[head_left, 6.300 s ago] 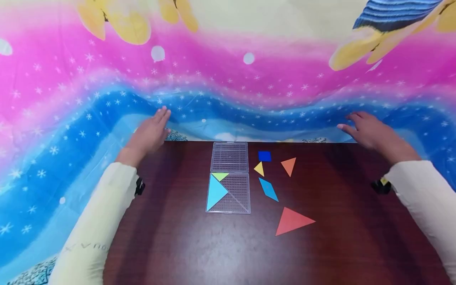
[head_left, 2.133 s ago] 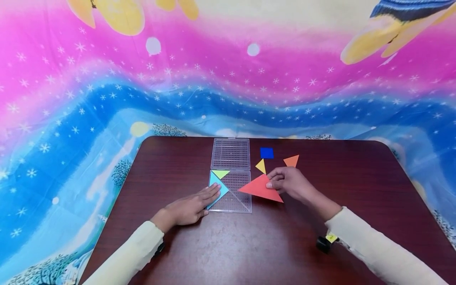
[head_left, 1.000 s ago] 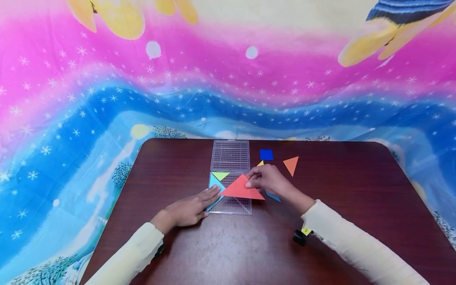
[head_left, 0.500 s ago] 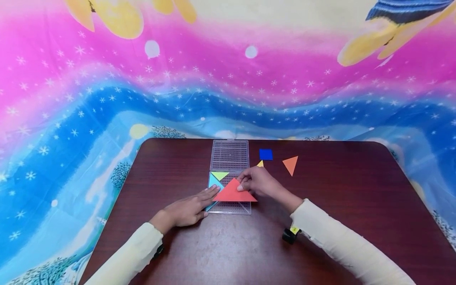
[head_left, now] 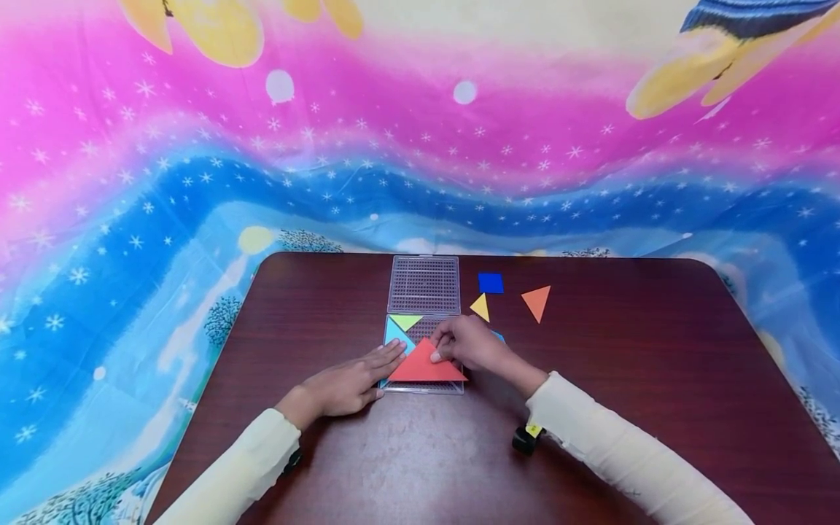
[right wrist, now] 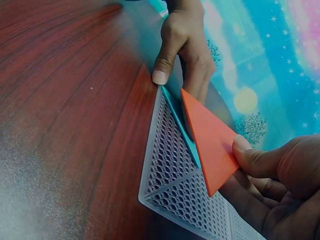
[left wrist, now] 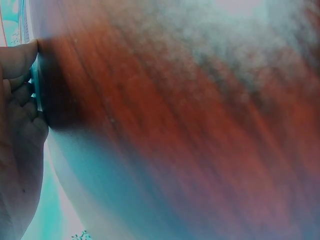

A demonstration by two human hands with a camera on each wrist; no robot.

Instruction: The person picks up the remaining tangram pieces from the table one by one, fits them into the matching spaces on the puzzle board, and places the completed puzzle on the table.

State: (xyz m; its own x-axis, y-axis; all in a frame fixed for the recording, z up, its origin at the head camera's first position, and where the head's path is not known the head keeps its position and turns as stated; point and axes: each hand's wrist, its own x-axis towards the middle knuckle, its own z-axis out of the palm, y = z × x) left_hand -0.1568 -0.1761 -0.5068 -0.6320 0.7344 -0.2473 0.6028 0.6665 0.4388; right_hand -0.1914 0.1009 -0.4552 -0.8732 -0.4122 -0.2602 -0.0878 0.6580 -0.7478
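In the head view, my right hand point(head_left: 482, 351) pinches a large red tangram triangle point(head_left: 425, 366) by its upper right edge, thumb on top. The triangle hangs tilted above the lower half of a clear perforated case point(right wrist: 167, 150); the right wrist view shows a gap beneath it. With fingers stretched out, my left hand point(head_left: 351, 379) rests on a large light-blue triangle point(head_left: 395, 334) in the case, its thumb at the near corner. A small green triangle point(head_left: 405, 321) lies along the case's inner top edge. The red piece hides part of the light-blue one.
The case's other half point(head_left: 424, 284) lies unfolded behind. To the right lie a blue square point(head_left: 491, 283), a small yellow triangle point(head_left: 481, 308) and an orange triangle point(head_left: 537, 302). A blue parallelogram point(head_left: 499, 335) is mostly behind my right hand. Patterned cloth point(head_left: 394, 168) borders the brown table point(head_left: 315, 292).
My right hand picked up the red triangle from the table, carried it left over the case, turned it and lowered it nearer. My left hand came down onto the light-blue triangle and stays there.
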